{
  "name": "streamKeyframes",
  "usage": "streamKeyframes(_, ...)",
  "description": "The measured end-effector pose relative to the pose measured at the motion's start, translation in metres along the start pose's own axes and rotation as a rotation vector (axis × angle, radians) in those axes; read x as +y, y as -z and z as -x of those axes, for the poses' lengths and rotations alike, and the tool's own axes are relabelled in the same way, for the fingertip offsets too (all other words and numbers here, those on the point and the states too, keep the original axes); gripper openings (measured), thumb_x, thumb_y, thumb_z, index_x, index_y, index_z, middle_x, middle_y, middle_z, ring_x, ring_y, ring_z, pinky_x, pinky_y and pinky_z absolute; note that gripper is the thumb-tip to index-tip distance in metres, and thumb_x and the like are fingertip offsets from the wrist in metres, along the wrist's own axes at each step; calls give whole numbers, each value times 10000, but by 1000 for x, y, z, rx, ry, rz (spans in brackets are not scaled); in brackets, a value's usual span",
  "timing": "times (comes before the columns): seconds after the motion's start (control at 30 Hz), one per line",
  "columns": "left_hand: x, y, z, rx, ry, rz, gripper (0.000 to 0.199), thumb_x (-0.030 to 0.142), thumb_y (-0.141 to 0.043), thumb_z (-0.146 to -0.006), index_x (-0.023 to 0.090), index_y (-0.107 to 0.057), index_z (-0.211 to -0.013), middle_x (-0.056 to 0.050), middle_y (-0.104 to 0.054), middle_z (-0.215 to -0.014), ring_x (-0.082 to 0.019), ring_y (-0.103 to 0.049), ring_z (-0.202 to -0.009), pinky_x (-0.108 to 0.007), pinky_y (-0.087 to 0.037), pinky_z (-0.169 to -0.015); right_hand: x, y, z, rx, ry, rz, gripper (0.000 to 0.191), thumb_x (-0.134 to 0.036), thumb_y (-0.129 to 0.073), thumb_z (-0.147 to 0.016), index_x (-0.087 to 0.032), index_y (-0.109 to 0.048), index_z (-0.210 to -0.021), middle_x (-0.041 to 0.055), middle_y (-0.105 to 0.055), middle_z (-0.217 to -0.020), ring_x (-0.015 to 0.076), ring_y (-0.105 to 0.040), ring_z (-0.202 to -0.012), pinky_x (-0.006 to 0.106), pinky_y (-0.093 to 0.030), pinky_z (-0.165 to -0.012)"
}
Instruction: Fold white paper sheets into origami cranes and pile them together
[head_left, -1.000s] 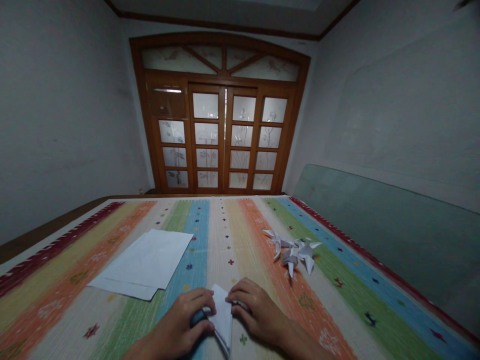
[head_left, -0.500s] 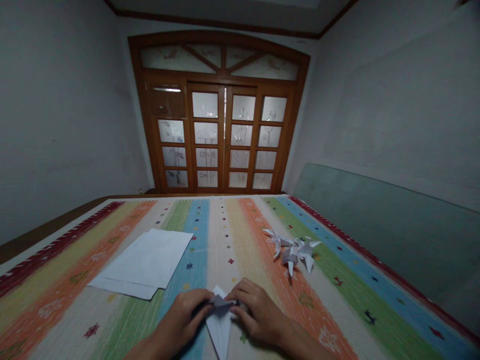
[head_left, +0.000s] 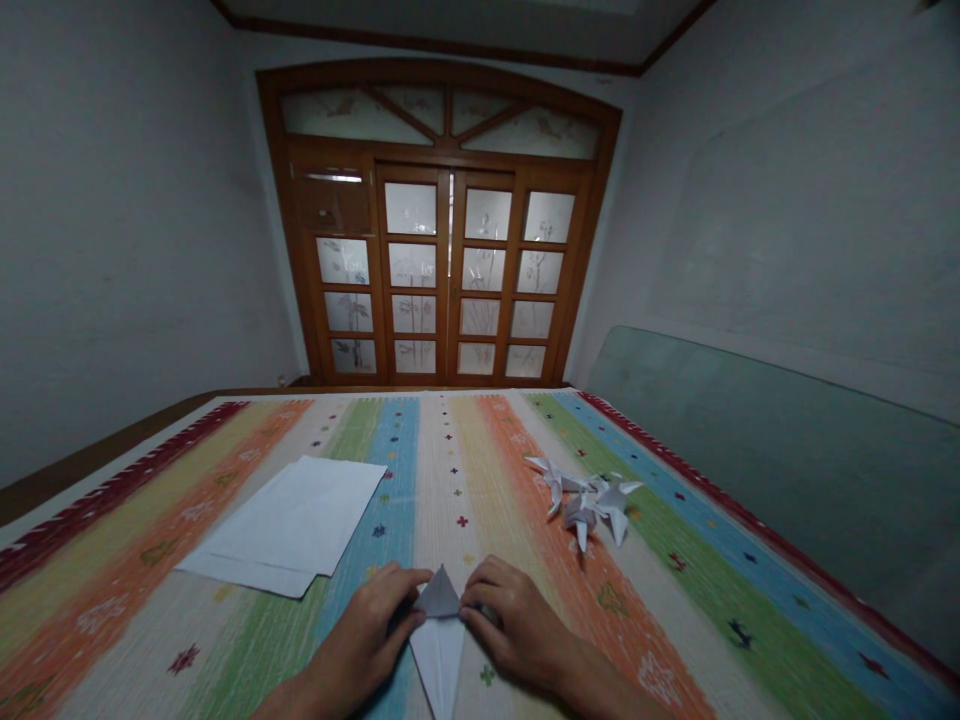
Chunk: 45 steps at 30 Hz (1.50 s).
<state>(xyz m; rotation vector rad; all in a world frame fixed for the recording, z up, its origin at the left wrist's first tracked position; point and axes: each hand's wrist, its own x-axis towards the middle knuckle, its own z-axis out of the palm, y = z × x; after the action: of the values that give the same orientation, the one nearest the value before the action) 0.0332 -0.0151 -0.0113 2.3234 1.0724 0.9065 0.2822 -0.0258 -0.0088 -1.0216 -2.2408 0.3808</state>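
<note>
A folded piece of white paper (head_left: 438, 655) lies at the near edge of the view, long and kite-shaped, its narrow point towards me. Its top part is a grey-looking triangular flap that points away from me. My left hand (head_left: 379, 615) pinches the paper's left edge beside the flap, thumb and fingers close together. On the opposite edge, my right hand (head_left: 506, 615) grips with thumb and forefinger at the flap's lower right corner. Several folded paper cranes (head_left: 592, 505) sit in a cluster beyond my right hand.
A stack of white paper sheets (head_left: 292, 525) lies to the left. Beneath everything is a striped tablecloth (head_left: 585, 640). Along the right side of the table runs a pale green panel (head_left: 750, 410). Wooden doors with glass panes (head_left: 450, 280) stand beyond the far edge.
The paper's top flap, bent down between my fingers before, now stands out as a flat triangle pointing away. My hands have barely shifted and still hold both edges.
</note>
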Motion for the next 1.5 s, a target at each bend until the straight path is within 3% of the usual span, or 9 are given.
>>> streamKeyframes(0.23,-2,-5,2,12,47,55,413,98,-599,-893,258,-621,-1273,-38,-725,-964,-233,-674,-863,-334,-523,-811,1,-5,1,25,-11,3,147,-131,-605,-908,-188,-702,-1003,83,-724,-913,230,-649,-865,323,-481,-770)
streamKeyframes(0.4,-6,-11,2,74,108,54,584,84,-606,-865,271,-503,-1409,-15,-696,-941,-232,-671,-854,-346,-522,-828,2,-10,1,44,-142,-66,505,-80,-629,-849,-186,-534,-1333,58,-705,-935,209,-653,-831,325,-501,-796)
streamKeyframes(0.47,-7,-13,3,79,121,38,600,86,-614,-863,259,-482,-1423,-18,-684,-938,-239,-666,-866,-361,-517,-842,0,-10,1,41,-158,-65,466,-76,-642,-841,-185,-553,-1285,44,-693,-906,203,-646,-813,316,-492,-783)
streamKeyframes(0.63,-7,-12,2,69,124,7,543,96,-619,-888,228,-495,-1400,-27,-667,-943,-244,-651,-867,-373,-515,-839,-4,-8,0,2,-83,26,133,-118,-640,-894,-209,-685,-979,49,-698,-918,218,-626,-893,317,-454,-795)
streamKeyframes(0.8,4,-3,-3,-30,77,-118,120,130,-628,-939,223,-701,-959,-49,-667,-957,-268,-633,-946,-395,-502,-863,-3,-11,0,21,-87,72,169,-103,-636,-908,-221,-737,-976,55,-675,-934,209,-625,-894,298,-455,-774)
streamKeyframes(1.0,8,0,0,-26,-89,-319,173,81,-624,-940,222,-723,-947,-79,-671,-1024,-285,-622,-980,-409,-530,-834,-3,-12,1,10,-72,123,172,-109,-660,-910,-233,-751,-987,53,-665,-949,210,-625,-908,306,-473,-788)
streamKeyframes(1.17,6,5,3,-35,-284,-382,343,1,-607,-891,252,-722,-1096,-76,-727,-1131,-303,-609,-1063,-440,-546,-878,-4,-10,0,23,-2,144,148,-145,-650,-933,-229,-746,-1008,62,-677,-968,218,-620,-919,319,-492,-785)
streamKeyframes(1.33,6,22,-1,-121,-299,-325,366,49,-639,-879,290,-751,-1130,-45,-766,-1200,-297,-619,-1147,-448,-542,-930,-2,-7,0,13,90,118,164,-117,-616,-936,-212,-743,-981,75,-705,-1015,215,-621,-962,321,-515,-820)
streamKeyframes(1.5,8,35,-6,-220,-228,-329,265,99,-690,-859,275,-802,-1021,-46,-802,-1148,-327,-643,-1153,-484,-528,-943,-4,4,-2,-99,176,102,219,-102,-630,-886,-200,-752,-1040,76,-747,-1167,247,-584,-1166,385,-462,-1055)
